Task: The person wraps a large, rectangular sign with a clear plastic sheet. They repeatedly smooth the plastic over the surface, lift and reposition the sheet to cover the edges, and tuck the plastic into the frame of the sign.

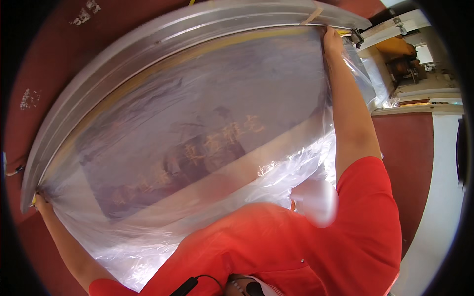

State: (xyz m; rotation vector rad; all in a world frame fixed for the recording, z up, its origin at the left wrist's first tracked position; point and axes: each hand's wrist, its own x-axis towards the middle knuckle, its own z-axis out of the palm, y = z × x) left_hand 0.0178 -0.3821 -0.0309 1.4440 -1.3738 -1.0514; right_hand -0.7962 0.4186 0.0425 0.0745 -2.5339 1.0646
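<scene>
A wide sheet of clear plastic film [291, 172], with a yellow tape strip [197, 52] along its top edge, stretches below a curved-looking grey metal rail [163, 37]. Behind the film shows a dark rectangular panel with gold lettering [217, 143]. At the far left end, my left hand [42, 201] is closed on the gathered top corner of the film. My right hand [333, 43] reaches up at the right, fingers closed at the film's taped edge just under the rail; their tips are partly hidden. A blurred white rounded object [318, 202] hangs beside my right upper arm.
A short tan tape piece [312, 16] sticks on the rail. Dark red wall [44, 64] surrounds the rail. To the right, an opening in a pale frame [419, 93] shows dark machinery [405, 69]. Loose film bunches near my red-sleeved right arm. A white pillar [434, 197] stands lower right.
</scene>
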